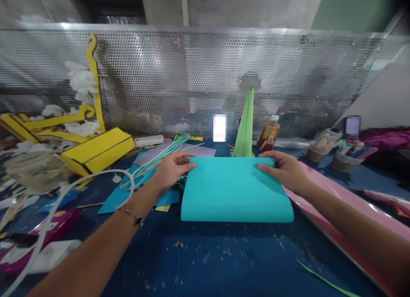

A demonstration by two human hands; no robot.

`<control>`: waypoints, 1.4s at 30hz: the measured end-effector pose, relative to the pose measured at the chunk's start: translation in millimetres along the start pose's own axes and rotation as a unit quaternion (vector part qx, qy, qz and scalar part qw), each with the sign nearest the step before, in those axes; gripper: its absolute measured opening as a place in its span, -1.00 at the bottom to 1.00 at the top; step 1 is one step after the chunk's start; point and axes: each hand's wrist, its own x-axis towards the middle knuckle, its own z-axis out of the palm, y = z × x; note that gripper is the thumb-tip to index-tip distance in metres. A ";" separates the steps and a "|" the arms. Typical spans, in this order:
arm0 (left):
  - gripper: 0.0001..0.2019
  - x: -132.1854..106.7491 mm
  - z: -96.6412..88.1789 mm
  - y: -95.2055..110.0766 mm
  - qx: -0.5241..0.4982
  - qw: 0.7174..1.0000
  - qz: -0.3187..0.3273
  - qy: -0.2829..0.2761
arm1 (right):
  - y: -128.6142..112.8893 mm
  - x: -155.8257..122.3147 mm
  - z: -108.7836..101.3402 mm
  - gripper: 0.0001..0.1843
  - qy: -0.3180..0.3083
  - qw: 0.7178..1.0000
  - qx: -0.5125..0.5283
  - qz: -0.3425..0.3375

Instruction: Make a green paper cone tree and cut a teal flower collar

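Our left hand [171, 171] and right hand [283, 171] both sit on a teal foam sheet [235, 190], which lies near the middle of the surface [205, 258] and bows upward in a soft curl toward the far edge. The left fingers [187, 159] lie together over the sheet's far left corner, and the right fingers [265, 158] lie together along its far right side; we cannot tell whether either set is clamped on the sheet or only resting there. Just left of the sheet, a blue sheet [128, 199] lies under our left wrist, with a lilac sheet [174, 154] and a bundle of pale green strips [163, 158] beside the left hand. Beyond the teal sheet stand a folded green paper cone [245, 126] and a bottle of amber liquid [269, 134]. A glossy pink sheet [339, 207] runs beneath our right forearm along the right side. Toward the far left corner lie a yellow foam block [98, 151] and a yellow curved frame [92, 83] tufted with white fluff. Two cups of craft supplies [344, 160] sit toward the far right, and a perforated metal panel [192, 66] rises behind the far edge.
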 end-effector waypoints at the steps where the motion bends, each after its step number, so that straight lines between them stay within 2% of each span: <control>1: -0.62 0.5 -0.5 -1.2 -0.003 1.000 -0.001 0.000 | 1.1 0.3 0.1 -0.43 -0.001 1.000 0.001 -0.006; 5: -0.60 3.3 -2.8 -4.5 -0.013 1.000 -0.004 0.000 | 3.6 1.2 -1.5 -0.45 -0.009 1.000 0.000 -0.010; 11: -0.64 4.8 -5.4 -2.8 -0.020 1.000 -0.009 0.006 | 1.3 0.7 -7.1 -0.45 -0.069 0.997 0.034 -0.013; 15: -0.64 6.8 -7.4 -5.2 -0.025 1.000 -0.005 0.016 | 1.0 -0.6 -6.4 -0.39 -0.068 0.997 0.037 -0.020; 22: -0.63 7.0 -7.7 -5.9 -0.014 1.000 -0.012 0.016 | 0.0 -1.4 -5.1 -0.47 -0.079 0.996 0.036 -0.005; 27: -0.62 5.7 -7.5 -6.0 -0.015 1.000 -0.018 0.016 | 0.5 -0.1 -5.2 -0.51 -0.062 0.998 0.017 -0.013; 33: -0.63 6.6 -9.9 -5.8 -0.011 0.999 -0.031 0.006 | -1.1 0.6 -4.9 -0.48 -0.075 0.997 0.024 0.011; 36: -0.59 4.0 -14.7 -0.2 -0.019 0.994 -0.106 -0.033 | -1.3 0.2 -8.1 -0.44 -0.128 0.987 0.063 0.075; 39: -0.57 -0.8 -19.2 5.8 0.006 0.972 -0.196 -0.126 | 1.5 -0.7 -12.2 -0.45 -0.242 0.955 0.065 0.156; 42: -0.58 -4.8 -19.0 8.4 0.060 0.958 -0.217 -0.177 | 4.5 -1.9 -13.8 -0.51 -0.319 0.931 0.011 0.176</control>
